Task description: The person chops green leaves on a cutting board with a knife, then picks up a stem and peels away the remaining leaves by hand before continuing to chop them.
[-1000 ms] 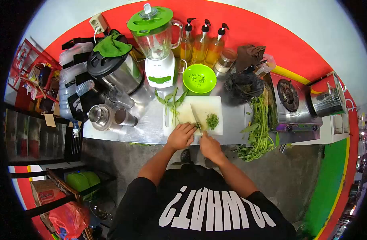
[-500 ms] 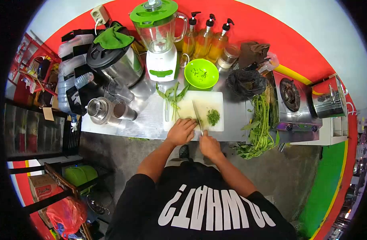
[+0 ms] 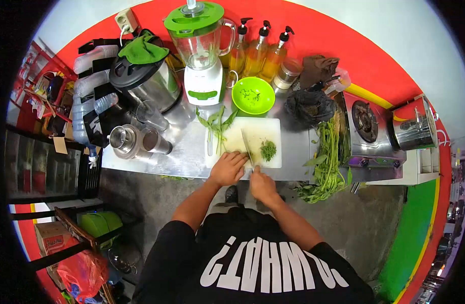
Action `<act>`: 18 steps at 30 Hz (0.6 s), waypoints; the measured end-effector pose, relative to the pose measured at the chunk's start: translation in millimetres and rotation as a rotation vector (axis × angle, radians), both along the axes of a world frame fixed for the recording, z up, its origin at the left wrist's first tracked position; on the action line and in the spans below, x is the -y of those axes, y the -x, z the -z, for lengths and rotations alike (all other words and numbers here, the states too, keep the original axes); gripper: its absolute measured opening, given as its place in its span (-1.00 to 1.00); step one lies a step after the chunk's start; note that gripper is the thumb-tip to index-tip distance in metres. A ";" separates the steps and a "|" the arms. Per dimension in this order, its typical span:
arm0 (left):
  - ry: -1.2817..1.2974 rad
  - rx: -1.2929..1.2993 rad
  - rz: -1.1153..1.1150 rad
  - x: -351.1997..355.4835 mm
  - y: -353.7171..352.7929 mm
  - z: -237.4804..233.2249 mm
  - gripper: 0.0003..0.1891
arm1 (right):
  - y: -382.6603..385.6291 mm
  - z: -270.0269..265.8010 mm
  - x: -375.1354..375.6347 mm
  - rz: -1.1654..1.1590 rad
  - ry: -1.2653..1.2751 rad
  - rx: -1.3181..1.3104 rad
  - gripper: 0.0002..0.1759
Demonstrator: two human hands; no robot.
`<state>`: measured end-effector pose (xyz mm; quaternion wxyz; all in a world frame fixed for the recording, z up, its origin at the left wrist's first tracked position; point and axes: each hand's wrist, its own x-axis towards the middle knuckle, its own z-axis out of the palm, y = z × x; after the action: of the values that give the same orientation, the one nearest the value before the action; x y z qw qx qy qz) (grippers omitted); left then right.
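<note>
On the white cutting board [image 3: 271, 126], my right hand [image 3: 263, 184] is wrapped around the handle of a knife [image 3: 246, 144], its blade pointing away from me. Just left of the blade, my left hand [image 3: 229, 168] has its fingers bent and pressed down on green stems, which are mostly hidden beneath them. Leafy stalks [image 3: 217, 125] spread across the board's upper left, their lower ends running toward my left fingers. A small heap of finely chopped greens [image 3: 268, 150] lies right of the knife.
Behind the board are a lime-green bowl [image 3: 266, 103] with chopped bits, a blender [image 3: 204, 83] and pump bottles [image 3: 256, 57]. A metal shaker [image 3: 123, 139] stands left. Long green stalks [image 3: 326, 167] overhang the counter edge by the stove [image 3: 364, 144].
The knife and my right hand have shifted slightly left, toward my left fingers. My left hand stays pressed on the board. The whole view has moved a little.
</note>
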<state>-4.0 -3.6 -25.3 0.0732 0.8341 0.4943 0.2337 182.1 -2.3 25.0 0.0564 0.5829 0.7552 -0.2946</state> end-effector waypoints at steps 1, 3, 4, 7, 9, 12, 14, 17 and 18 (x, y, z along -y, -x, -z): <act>-0.007 -0.001 -0.003 -0.5 -0.2 0.7 -0.54 | 2.7 2.8 -1.1 -0.003 -0.007 -0.001 -0.60; -0.033 0.013 0.020 -0.6 1.7 1.7 -0.54 | 8.3 6.8 -4.1 0.043 -0.003 -0.019 -0.59; -0.019 -0.026 0.004 0.1 0.2 2.3 -0.54 | 3.9 6.0 -5.6 -0.051 -0.073 0.005 -0.58; 0.023 0.016 0.008 0.3 -0.6 1.1 -0.53 | -0.4 -5.5 -21.2 -0.089 -0.002 -0.033 -0.55; 0.004 0.022 0.021 -0.4 0.4 4.4 -0.48 | -5.9 -9.1 -22.3 -0.106 0.042 -0.017 -0.49; -0.026 0.022 0.017 0.8 0.5 4.7 -0.48 | -4.4 -14.9 -10.2 -0.064 0.098 -0.008 -0.48; -0.015 -0.001 0.010 0.7 0.4 -0.3 -0.49 | 3.1 -6.2 -7.2 -0.013 0.051 -0.029 -0.49; -0.038 0.023 0.010 0.0 -0.2 5.2 -0.50 | 2.6 10.6 -11.1 -0.018 -0.049 -0.061 -0.49; -0.033 0.029 0.011 -0.2 -0.6 3.9 -0.51 | 3.9 7.2 -15.9 -0.038 -0.034 -0.055 -0.51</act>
<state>-3.5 -3.4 -29.2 0.0678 0.8343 0.4848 0.2537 178.2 13.5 17.9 0.0311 0.5608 0.7724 -0.2964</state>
